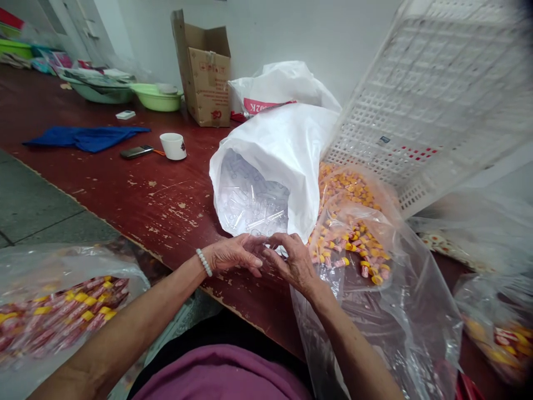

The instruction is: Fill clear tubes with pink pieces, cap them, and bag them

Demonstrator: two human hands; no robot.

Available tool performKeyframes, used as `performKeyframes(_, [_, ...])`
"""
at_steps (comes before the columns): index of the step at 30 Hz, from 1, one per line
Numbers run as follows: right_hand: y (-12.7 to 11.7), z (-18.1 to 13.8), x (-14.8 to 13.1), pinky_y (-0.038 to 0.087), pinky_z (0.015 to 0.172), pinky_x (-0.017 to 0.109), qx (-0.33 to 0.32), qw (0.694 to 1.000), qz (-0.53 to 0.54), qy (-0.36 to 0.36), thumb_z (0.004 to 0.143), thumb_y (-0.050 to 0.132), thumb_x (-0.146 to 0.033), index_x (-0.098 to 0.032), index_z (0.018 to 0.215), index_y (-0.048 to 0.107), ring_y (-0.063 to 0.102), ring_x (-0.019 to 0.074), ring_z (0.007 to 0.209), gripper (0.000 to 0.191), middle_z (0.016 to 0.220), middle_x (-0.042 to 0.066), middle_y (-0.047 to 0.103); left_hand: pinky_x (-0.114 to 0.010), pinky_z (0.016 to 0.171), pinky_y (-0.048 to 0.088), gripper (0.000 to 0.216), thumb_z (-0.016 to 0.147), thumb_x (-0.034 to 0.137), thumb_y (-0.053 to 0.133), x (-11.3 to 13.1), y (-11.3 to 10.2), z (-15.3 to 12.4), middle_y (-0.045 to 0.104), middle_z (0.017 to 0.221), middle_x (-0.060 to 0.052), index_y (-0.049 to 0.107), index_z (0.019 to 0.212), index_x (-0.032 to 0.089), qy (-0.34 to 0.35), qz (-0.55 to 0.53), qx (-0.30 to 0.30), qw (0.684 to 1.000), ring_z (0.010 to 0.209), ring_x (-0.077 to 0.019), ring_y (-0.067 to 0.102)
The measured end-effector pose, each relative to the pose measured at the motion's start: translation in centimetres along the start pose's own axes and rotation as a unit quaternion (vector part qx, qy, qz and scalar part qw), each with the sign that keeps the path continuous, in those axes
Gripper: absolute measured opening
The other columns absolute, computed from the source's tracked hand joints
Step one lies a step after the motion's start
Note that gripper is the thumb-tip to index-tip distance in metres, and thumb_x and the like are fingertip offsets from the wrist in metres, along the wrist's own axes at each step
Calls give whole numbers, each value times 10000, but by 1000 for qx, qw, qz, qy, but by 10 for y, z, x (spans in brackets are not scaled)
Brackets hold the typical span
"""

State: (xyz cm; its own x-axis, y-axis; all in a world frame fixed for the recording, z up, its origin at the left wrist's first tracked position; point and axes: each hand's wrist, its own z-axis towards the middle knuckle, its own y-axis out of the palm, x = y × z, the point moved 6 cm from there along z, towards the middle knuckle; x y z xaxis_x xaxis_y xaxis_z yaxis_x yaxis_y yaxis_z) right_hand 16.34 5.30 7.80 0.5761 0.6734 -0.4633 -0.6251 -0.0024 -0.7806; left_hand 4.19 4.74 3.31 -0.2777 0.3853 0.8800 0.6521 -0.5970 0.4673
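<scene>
My left hand [238, 255], a pale bead bracelet at its wrist, meets my right hand [292, 261] just in front of the mouth of a white sack [287, 144]. The fingers of both hands are bent and close together at the tips. Something small and clear seems to lie between them, but I cannot make out what. Inside the sack lie many clear plastic tubes [250, 208]. Right of my right hand, small pink-and-white pieces with yellow caps [366, 250] are heaped on a clear plastic bag [400, 311].
A white plastic crate [387, 105] leans at the right. A cardboard box [209, 83], a white cup [173, 146], a phone [136, 151] and a blue cloth [85, 138] stand or lie farther back. Lower left, a bag holds filled tubes with yellow caps [79, 305].
</scene>
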Motion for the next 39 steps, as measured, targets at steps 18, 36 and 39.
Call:
performKeyframes(18, [-14, 17, -20, 422, 922, 365, -69, 990, 115, -32, 840, 602, -318, -252, 1071, 646, 553, 188, 1019, 245, 1057, 47, 610, -282, 626, 540, 221, 690, 161, 663, -13, 17, 9, 689, 799, -91, 681, 899, 90, -12, 67, 0, 998, 706, -184, 652])
performKeyframes(36, [-21, -40, -30, 464, 859, 424, 158, 971, -82, -159, 792, 580, -65, -275, 1140, 589, 519, 215, 993, 407, 1030, 50, 649, -290, 790, 484, 314, 727, 142, 695, -27, 22, 12, 683, 964, -70, 659, 1038, 121, 50, -291, 46, 954, 852, -156, 633])
performKeyframes(39, [-18, -40, -30, 447, 916, 453, 126, 974, -82, -170, 800, 523, -45, -246, 1198, 547, 531, 211, 1035, 447, 1116, 61, 641, -291, 759, 497, 224, 723, 121, 693, -25, 20, 14, 681, 880, -30, 677, 945, 139, 51, -305, 78, 948, 782, -131, 631])
